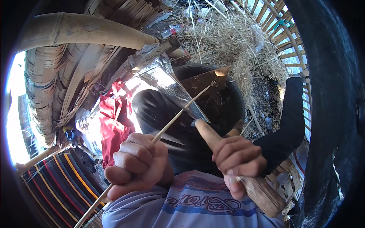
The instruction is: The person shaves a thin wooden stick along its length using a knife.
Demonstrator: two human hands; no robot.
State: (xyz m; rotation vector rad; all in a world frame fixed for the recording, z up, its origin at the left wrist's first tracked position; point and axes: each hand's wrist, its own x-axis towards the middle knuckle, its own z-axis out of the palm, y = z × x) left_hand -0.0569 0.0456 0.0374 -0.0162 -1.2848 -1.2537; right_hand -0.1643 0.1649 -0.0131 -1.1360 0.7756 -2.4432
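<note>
Left hand [137, 161] clenches the stick [171, 124] (looks light, whippy, best held mid-length); right hand [240, 157] wraps the knife handle [264, 195].

Thin stick [176, 116] coloured pale straw yellow. Wooden handle [208, 135] toned light tan, deepened to grained brown at butt. Shirt [178, 212] tinted pale lavender-grey, banded with blue and purple, lettered in dark red script. Trousers [152, 110] coloured black. Cloth [111, 140] dyed solid red. Dark mat [62, 182] striped in orange, yellow and red. Basketwork [43, 83] patterned in tan weave. Bamboo pole [91, 32] toned creamy tan, mottled brown. Slats [291, 47] knotted with green tie [282, 24].
</note>
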